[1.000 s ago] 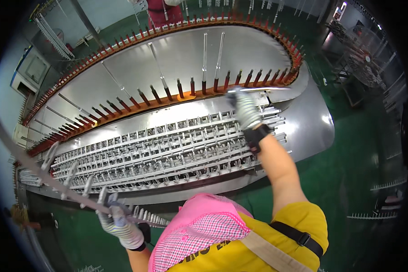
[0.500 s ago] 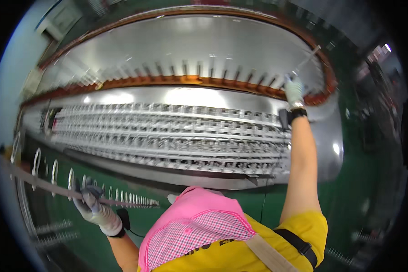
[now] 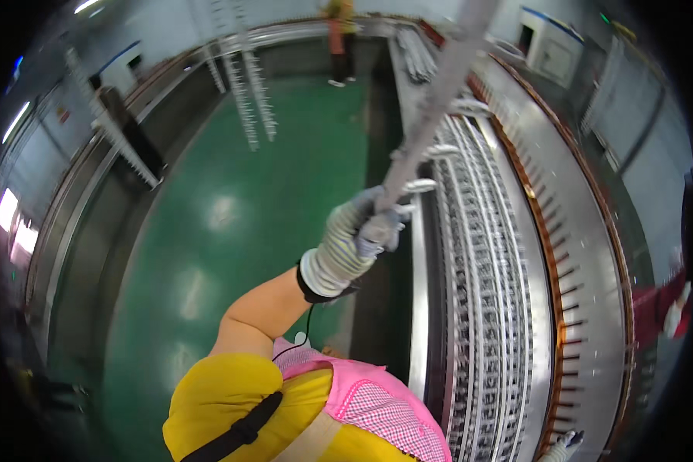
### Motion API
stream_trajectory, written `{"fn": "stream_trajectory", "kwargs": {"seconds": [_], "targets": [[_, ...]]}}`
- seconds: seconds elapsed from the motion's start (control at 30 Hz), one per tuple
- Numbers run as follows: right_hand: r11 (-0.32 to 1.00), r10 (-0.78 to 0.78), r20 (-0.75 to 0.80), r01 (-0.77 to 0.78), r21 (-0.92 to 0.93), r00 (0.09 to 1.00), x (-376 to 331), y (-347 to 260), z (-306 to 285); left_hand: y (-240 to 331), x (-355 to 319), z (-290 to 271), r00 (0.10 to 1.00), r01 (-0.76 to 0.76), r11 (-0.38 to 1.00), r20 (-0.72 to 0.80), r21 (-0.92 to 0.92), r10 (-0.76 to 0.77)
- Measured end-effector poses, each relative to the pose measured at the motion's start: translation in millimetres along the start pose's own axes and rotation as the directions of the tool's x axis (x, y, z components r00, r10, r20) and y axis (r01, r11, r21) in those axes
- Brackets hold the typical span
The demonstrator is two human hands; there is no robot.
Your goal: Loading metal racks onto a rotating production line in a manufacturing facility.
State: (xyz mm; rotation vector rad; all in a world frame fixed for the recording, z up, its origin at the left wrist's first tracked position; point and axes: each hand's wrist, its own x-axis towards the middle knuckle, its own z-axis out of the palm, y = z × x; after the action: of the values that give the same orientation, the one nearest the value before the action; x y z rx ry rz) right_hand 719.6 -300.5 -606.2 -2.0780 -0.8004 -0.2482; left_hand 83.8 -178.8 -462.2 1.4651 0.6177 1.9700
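Observation:
My left hand (image 3: 345, 245), in a striped work glove, is closed around a long grey bar (image 3: 431, 100) with pale loop-shaped pieces along one side. The bar slants up and away past the top edge, blurred by motion. My right hand (image 3: 564, 445), also gloved, shows only in part at the lower right edge. It is by the brown track with upright pins (image 3: 560, 339), and its fingers are too small and cut off to read. Beside the bar, long rows of silvery parts (image 3: 481, 292) lie on a metal bench (image 3: 420, 308).
A steel surface (image 3: 593, 308) lies inside the looped brown track on the right. Toothed racks (image 3: 242, 92) hang over the green floor (image 3: 208, 231). Another metal line (image 3: 69, 239) runs along the left. A person (image 3: 339, 42) stands at the far end; red clothing (image 3: 654, 308) shows at the right.
My view has swung left, bringing the green aisle into sight. My left hand has lifted the bar from low at the left to a steep slant ahead. My right hand now sits at the lower edge.

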Motion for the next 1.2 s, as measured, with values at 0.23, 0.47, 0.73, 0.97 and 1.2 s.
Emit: {"fn": "stream_trajectory", "kwargs": {"seconds": [0.23, 0.47, 0.73, 0.97, 1.2], "targets": [[0.682, -0.649, 0.459, 0.198, 0.704, 0.606, -185.5, -371.5, 21.9, 89.5, 6.3, -76.7, 0.969, 0.052, 0.996, -0.239, -0.066, -0.066], [0.538, -0.806, 0.454, -0.150, 0.829, -0.380, -408.7, -536.4, 95.3, 194.0, 38.6, -176.2, 0.963, -0.040, 0.999, -0.266, 0.034, 0.047], [0.658, -0.615, -0.036, -0.538, 0.527, -0.788, -533.0, -632.1, 110.2, 283.5, 91.3, -241.6, 0.947, -0.298, 0.953, -0.145, -0.061, 0.286], [0.339, -0.926, 0.151, -0.584, 0.737, -0.347, -531.8, -734.8, 196.5, 266.7, 142.9, -314.5, 0.906, -0.112, 0.640, -0.186, 0.760, 0.379], [0.144, -0.987, 0.149, -0.707, 0.692, -0.055, -493.7, -947.5, 243.9, 192.0, 76.7, -358.7, 0.793, 0.241, 0.693, -0.550, 0.679, 0.263]]}}
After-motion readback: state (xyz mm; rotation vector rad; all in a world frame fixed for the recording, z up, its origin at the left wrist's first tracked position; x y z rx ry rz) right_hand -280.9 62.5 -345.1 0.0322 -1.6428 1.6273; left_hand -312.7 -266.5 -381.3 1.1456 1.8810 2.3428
